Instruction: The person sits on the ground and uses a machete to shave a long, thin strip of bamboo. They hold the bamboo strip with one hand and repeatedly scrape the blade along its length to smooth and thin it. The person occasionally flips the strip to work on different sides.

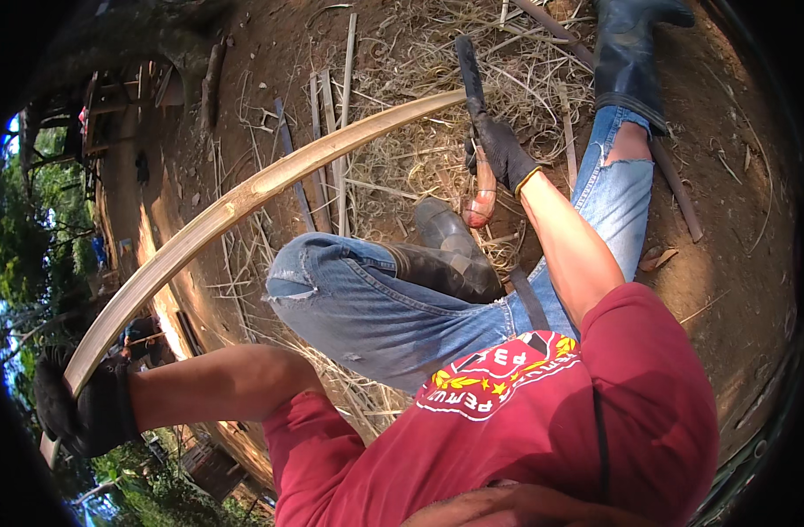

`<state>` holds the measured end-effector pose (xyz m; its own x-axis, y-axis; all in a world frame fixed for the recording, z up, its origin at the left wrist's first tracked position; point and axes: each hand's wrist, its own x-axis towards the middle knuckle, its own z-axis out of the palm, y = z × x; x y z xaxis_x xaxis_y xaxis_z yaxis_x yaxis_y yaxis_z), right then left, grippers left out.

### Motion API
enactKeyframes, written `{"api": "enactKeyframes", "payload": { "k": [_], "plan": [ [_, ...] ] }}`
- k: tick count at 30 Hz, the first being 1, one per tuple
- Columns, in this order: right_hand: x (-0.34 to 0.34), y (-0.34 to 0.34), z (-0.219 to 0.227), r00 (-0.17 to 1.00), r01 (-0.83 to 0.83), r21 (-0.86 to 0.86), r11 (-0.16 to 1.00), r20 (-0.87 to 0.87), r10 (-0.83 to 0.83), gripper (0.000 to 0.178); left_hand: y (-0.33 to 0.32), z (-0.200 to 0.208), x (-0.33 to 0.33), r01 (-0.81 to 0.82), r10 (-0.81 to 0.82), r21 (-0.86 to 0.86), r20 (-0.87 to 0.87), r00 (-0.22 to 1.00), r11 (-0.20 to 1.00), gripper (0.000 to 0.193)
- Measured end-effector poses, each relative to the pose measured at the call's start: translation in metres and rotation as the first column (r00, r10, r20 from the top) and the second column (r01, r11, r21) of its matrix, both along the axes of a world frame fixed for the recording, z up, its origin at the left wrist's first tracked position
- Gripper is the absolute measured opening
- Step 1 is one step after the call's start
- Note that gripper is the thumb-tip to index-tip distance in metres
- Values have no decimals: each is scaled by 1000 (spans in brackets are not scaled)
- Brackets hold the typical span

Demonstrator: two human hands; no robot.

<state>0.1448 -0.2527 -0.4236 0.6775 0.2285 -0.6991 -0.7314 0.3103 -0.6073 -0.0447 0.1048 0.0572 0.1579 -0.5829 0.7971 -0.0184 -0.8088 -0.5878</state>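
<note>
A long, pale split bamboo strip (270,180) bows across the view from far left to the upper middle. My left hand (81,400), in a dark glove, is closed round its lower left end. My right hand (504,156), also gloved, grips a large knife between its dark blade (468,75) and reddish wooden handle (481,198). Upright in the view, the blade meets the strip's far end or overlaps it; how deep it sits there I cannot tell. The right thumb and part of the fingers are hidden.
Curly bamboo shavings (411,167) cover the dirt ground ahead, with several loose strips (345,114) among them. My jeans-clad legs (375,307) lie in front, one bent, one stretched out, in dark boots (626,66). Trees (59,220) stand far left.
</note>
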Motion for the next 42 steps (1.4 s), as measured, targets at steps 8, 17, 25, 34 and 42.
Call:
{"api": "enactKeyframes", "payload": {
  "k": [8,17,25,34,42],
  "plan": [
    [-16,3,23,998,-40,33,999,-38,42,52,-1,4,3,172,-171,-248,26,985,953,13],
    [-25,31,103,781,-367,-292,883,419,464,65,-9,-3,12,261,-233,-445,117,965,856,12],
    [-71,63,188,686,-412,-166,896,590,425,58,-8,-8,9,322,-287,-562,153,946,762,12],
    [27,-26,-38,998,-28,-304,952,36,41,46,-12,-18,13,287,-255,-498,134,958,818,11],
    [12,-22,-58,1000,-17,41,999,25,16,58,-19,-23,7,304,-288,-584,124,950,753,11]
  ]
}}
